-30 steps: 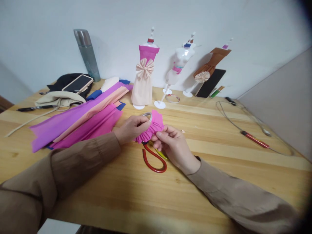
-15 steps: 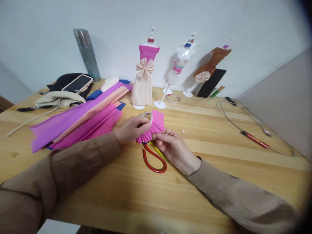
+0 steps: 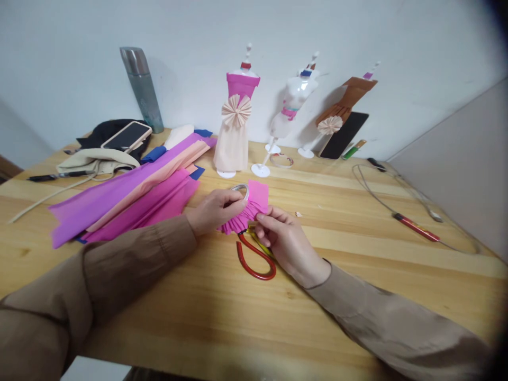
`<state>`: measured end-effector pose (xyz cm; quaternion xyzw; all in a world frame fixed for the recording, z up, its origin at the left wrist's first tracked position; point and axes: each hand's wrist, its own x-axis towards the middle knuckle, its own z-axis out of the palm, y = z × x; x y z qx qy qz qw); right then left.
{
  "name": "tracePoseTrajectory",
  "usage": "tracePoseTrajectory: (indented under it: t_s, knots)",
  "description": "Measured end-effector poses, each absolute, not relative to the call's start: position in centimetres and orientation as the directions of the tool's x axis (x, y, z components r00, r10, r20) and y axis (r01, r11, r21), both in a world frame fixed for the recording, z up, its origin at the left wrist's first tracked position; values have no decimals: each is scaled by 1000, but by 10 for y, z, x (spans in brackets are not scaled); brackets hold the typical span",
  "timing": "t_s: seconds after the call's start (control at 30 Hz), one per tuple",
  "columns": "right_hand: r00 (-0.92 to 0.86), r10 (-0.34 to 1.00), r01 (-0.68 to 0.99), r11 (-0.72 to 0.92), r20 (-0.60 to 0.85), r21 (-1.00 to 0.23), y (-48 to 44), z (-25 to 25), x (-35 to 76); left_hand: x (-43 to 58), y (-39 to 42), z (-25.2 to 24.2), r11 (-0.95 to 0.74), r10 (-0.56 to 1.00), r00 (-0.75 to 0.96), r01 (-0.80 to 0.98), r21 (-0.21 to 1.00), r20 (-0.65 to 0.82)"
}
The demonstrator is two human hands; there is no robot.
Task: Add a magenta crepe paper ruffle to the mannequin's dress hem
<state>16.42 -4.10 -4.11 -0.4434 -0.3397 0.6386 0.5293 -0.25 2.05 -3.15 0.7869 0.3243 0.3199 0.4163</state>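
Two hands in brown sleeves work over a wooden worktop (image 3: 178,317), seen from the wearer's head. Between them, just above the near middle of the worktop, is a pink paper (image 3: 259,197), gathered into small pleats along its lower left part and flat at its upper right corner. The left hand (image 3: 216,210) is closed, thumb on top, gripping the pleats together with a pale ring (image 3: 241,186). The right hand (image 3: 291,243) pinches the paper's lower right edge between thumb and forefinger, the other fingers curled in. Below the paper, a red handle (image 3: 257,276) curves in a loop, with a yellow handle (image 3: 262,247) beside it, partly hidden by the right hand.

Behind, against the wall, three dress forms stand in a row: a pink and cream one (image 3: 240,87), a mostly white one (image 3: 297,95), and a tilted brown one (image 3: 353,92) with a dark tablet (image 3: 345,137) beside it. To the left lie long sheets (image 3: 127,190) in purple, peach and pink, near a phone (image 3: 127,136) and a flask (image 3: 146,98). To the right is a red stick (image 3: 416,227) with a cable.
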Motion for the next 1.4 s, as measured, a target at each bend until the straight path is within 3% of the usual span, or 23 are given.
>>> tracePoseTrajectory:
  t_s: [0.3,0.57,0.97,1.4]
  knots:
    - [-223,959,-244,-227,-173,-943,-40,-41,166,-4,22,-35,-418,787,564,192,888,248]
    - [-176,965,-247,-232,-192,-941,-37,-47,166,-3,19,-34,-335,788,592,179,925,171]
    - [-228,952,-209,-251,-202,-945,-37,-46,168,-1,19,-33,-414,778,577,176,893,247]
    - [-131,986,-161,-125,-105,-979,-40,-48,161,-1,17,-29,-403,765,606,186,896,218]
